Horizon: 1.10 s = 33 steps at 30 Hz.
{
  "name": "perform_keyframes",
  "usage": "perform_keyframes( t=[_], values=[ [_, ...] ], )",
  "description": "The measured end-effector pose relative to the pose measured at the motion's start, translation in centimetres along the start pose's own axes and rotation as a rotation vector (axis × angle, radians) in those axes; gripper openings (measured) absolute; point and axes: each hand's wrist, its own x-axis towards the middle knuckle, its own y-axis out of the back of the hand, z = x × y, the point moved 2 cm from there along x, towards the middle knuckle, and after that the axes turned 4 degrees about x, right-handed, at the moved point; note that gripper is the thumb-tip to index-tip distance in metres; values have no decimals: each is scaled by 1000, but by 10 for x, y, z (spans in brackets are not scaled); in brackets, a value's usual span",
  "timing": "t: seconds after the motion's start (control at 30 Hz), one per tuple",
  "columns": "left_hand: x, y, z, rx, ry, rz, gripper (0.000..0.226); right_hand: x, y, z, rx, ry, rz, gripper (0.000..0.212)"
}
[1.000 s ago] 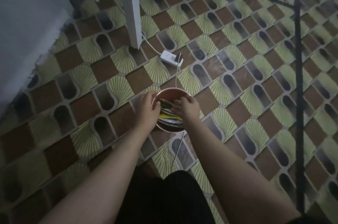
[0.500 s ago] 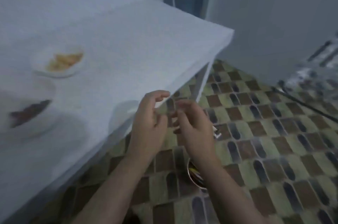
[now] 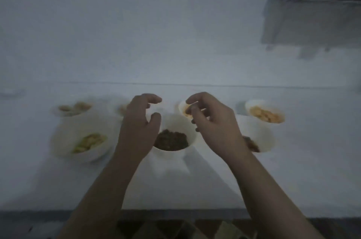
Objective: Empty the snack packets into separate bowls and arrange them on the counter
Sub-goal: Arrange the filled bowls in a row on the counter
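Two hands, left hand (image 3: 139,127) and right hand (image 3: 213,121), hover half-curled and empty over the centre bowl (image 3: 172,141). Counter (image 3: 195,186) bare toward its near edge.

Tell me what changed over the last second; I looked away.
Both hands left the metal bin of packets on the floor and rose over the counter; left hand and right hand now hover open, empty, above the dark-snack bowl. Bowls stay filled.

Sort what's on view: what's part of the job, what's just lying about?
Job: counter; front bowls: green snack, brown, right; back bowls: left, middle, orange; left hand; right hand, both empty.
Lying about: dark box.
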Motion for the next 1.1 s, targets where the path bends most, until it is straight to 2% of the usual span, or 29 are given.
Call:
perform_keyframes(
  t=[0.1, 0.37, 0.53, 0.6, 0.73, 0.8, 0.93, 1.0, 1.1],
  values=[
    [34, 51, -57, 201, 32, 18, 26, 35, -68, -16, -49, 35, -83, 17],
    [109, 129, -172, 421, 185, -102, 26, 105, -197, -19, -249, 31, -258, 18],
    [148, 129, -230, 480, 339, -343, 32, 144, -254, 5, -489, -33, -416, 22],
    [163, 122, -249, 518, 399, -442, 44, 160, -275, 17, -600, -58, -493, 20],
    [186, 108, -281, 701, 462, -593, 48, 183, -308, 43, -812, -83, -691, 29],
    [193, 104, -292, 748, 476, -630, 42, 188, -319, 53, -972, -42, -762, 18],
    [203, 90, -293, 823, 374, -658, 15, 198, -326, 69, -1107, 46, -695, 4],
    [207, 77, -287, 927, 290, -655, 10, 205, -324, 77, -1123, 25, -633, 14],
    [212, 59, -286, 969, 239, -620, 16, 217, -315, 93, -1149, -52, -555, 32]
  ],
)
